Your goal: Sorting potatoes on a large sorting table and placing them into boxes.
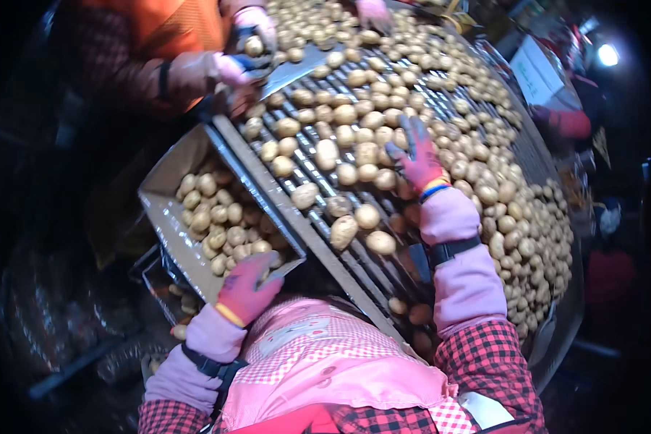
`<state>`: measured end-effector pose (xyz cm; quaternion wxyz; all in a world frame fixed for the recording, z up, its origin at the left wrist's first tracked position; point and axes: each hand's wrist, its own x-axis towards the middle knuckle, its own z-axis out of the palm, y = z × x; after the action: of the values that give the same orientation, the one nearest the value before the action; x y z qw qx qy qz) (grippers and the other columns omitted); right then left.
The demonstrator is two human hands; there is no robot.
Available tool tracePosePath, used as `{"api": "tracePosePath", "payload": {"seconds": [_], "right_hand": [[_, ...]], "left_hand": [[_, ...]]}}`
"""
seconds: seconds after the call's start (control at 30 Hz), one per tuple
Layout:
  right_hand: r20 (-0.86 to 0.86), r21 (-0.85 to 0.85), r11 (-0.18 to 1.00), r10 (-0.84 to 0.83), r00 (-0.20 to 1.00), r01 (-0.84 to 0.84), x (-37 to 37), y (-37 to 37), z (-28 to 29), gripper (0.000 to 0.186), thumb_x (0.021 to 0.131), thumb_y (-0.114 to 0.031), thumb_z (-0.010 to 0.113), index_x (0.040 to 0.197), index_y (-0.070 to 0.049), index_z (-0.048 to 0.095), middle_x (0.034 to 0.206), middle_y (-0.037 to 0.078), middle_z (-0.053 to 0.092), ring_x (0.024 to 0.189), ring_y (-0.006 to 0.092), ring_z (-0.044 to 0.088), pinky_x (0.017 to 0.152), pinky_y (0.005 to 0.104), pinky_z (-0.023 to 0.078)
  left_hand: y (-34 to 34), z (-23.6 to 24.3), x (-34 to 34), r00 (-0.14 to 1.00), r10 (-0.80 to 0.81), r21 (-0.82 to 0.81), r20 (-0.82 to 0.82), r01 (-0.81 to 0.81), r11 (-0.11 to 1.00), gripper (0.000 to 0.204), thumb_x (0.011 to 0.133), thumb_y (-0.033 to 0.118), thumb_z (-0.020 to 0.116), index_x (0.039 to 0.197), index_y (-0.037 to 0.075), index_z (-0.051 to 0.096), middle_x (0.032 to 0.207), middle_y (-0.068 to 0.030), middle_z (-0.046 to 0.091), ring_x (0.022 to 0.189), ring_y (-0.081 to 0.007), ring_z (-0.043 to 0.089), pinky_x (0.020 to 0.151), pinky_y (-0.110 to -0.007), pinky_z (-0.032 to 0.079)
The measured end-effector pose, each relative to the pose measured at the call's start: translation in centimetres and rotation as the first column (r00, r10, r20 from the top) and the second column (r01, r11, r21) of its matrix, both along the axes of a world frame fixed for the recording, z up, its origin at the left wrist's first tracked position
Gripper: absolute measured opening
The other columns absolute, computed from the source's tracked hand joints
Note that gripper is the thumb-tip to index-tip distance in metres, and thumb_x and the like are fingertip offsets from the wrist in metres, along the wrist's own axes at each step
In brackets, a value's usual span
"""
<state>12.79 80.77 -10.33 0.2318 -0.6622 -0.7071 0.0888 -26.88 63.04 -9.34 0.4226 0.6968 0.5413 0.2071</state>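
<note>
My left hand [249,291], in a pink glove with grey fingertips, is at the near end of an open cardboard box [168,217] partly filled with potatoes [213,210]. Its thumb and fingers are apart, over the potatoes nearest my apron. Farther right, my right hand [417,159], gloved the same way, reaches over a sloping roller conveyor [325,192] with its fingers spread. Its fingertips rest among potatoes [372,137] lying on the rollers, and none is gripped. Larger potatoes [362,230] lie spaced out on the rollers nearer to me.
A rail [289,213] divides the box from the conveyor. A dense heap of potatoes [517,231] covers the right side. At upper left a co-worker's gloved hands [249,54] handle a potato; another person's pink glove [374,14] is at the far end. A white carton [537,72] stands far right.
</note>
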Motion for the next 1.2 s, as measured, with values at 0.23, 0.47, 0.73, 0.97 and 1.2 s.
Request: {"api": "tracePosePath", "payload": {"seconds": [0.23, 0.47, 0.73, 0.97, 1.2], "right_hand": [[0.478, 0.176, 0.66, -0.706, 0.522, 0.731, 14.4, -25.2, 2.8, 0.073, 0.083, -0.049, 0.07, 0.143, -0.015, 0.048, 0.146, 0.028, 0.039, 0.133, 0.0467, 0.037, 0.109, 0.056, 0.032], [0.481, -0.145, 0.808, -0.446, 0.754, 0.571, 3.2, -26.5, 2.4, 0.077, 0.077, -0.054, 0.071, 0.143, -0.023, 0.049, 0.154, 0.022, 0.027, 0.141, 0.0494, 0.02, 0.112, 0.06, 0.027], [0.187, -0.036, 0.959, -0.268, 0.945, 0.28, 1.4, -10.9, 1.1, 0.07, 0.087, -0.045, 0.063, 0.149, -0.021, 0.04, 0.155, 0.017, 0.031, 0.144, 0.0404, 0.024, 0.113, 0.0612, 0.02], [-0.088, -0.249, 0.848, 0.461, 0.883, -0.468, -8.1, -9.3, 2.5, 0.05, 0.082, -0.023, 0.069, 0.13, -0.018, 0.056, 0.12, 0.014, 0.06, 0.108, 0.0338, 0.06, 0.092, 0.043, 0.049], [-0.378, -0.598, 0.786, -0.103, 0.92, -0.157, -9.1, -12.6, 0.5, 0.056, 0.083, -0.032, 0.073, 0.132, -0.013, 0.053, 0.119, 0.019, 0.065, 0.106, 0.035, 0.065, 0.091, 0.043, 0.051]], "left_hand": [[3.8, 3.0, 9.6, 0.892, -0.451, 0.403, -0.032, 0.424, 0.811, 0.05, 0.084, 0.025, 0.069, 0.129, 0.005, 0.059, 0.131, -0.0187, 0.058, 0.126, -0.0407, 0.05, 0.111, -0.052, 0.033], [11.5, -2.3, 13.3, 0.735, -0.537, 0.31, -0.414, 0.668, 0.676, 0.053, 0.082, 0.039, 0.066, 0.131, 0.019, 0.058, 0.139, -0.0109, 0.052, 0.134, -0.0365, 0.041, 0.115, -0.054, 0.024], [10.2, -1.6, 7.4, 0.819, -0.244, 0.344, -0.52, 0.462, 0.818, 0.072, 0.083, 0.047, 0.065, 0.143, 0.012, 0.046, 0.147, -0.0189, 0.042, 0.137, -0.0421, 0.035, 0.116, -0.054, 0.022], [4.0, -0.2, 1.2, 0.976, -0.147, 0.222, -0.163, 0.181, 0.958, 0.051, 0.084, 0.013, 0.064, 0.133, 0.005, 0.057, 0.139, -0.0167, 0.054, 0.134, -0.0364, 0.045, 0.115, -0.047, 0.03], [3.6, -0.8, 0.0, 0.996, -0.084, 0.207, -0.037, 0.09, 0.974, 0.046, 0.087, 0.012, 0.063, 0.131, 0.003, 0.058, 0.133, -0.0165, 0.058, 0.128, -0.0326, 0.052, 0.11, -0.042, 0.038]]}}
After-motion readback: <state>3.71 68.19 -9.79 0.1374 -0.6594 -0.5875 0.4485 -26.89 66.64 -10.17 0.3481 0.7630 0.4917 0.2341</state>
